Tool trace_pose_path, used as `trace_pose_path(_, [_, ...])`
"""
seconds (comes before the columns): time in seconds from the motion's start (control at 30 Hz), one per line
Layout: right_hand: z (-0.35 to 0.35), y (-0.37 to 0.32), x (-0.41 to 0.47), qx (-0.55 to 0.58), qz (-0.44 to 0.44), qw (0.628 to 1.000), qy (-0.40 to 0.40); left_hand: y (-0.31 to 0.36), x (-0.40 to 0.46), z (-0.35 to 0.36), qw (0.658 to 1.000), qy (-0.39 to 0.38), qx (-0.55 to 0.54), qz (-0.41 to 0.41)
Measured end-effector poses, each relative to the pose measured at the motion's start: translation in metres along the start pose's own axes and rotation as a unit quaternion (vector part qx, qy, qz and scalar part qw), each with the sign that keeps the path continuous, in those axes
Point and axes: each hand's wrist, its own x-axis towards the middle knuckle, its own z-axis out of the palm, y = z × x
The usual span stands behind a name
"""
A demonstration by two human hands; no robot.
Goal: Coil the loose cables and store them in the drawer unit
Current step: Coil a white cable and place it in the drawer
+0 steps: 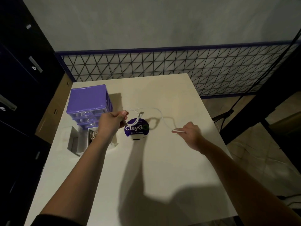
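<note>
Holding the white cable [160, 115] above the table [162, 160], I pinched a small loop in my left hand [112, 122] and its far end in my right hand [189, 132]; its length ran left-right between them, the open drawer [91, 136] nearest my left.

Both hands hold a white cable above the worktop.

The left hand [114, 120] pinches one end of the white cable [160, 115] beside the purple drawer unit [89, 101]; the right hand [191, 132] grips the other end over the worktop [162, 160].
</note>
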Motion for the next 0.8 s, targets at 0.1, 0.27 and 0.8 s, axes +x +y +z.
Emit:
trace_pose_path(0.1, [-0.014, -0.020, -0.003, 0.211, 0.033, 0.975, -0.065, -0.009, -0.003, 0.007, 0.998, -0.028, 0.058, 0.007])
trace_pose_path(0.27, [-0.036, -0.032, 0.006, 0.381, 0.043, 0.924, 0.008, -0.014, -0.018, 0.021, 0.980, -0.099, 0.169, 0.035])
trace_pose_path(0.8, [-0.039, -0.030, -0.019, 0.390, 0.065, 0.915, -0.075, -0.004, -0.066, 0.089, 0.984, -0.106, 0.121, 0.075])
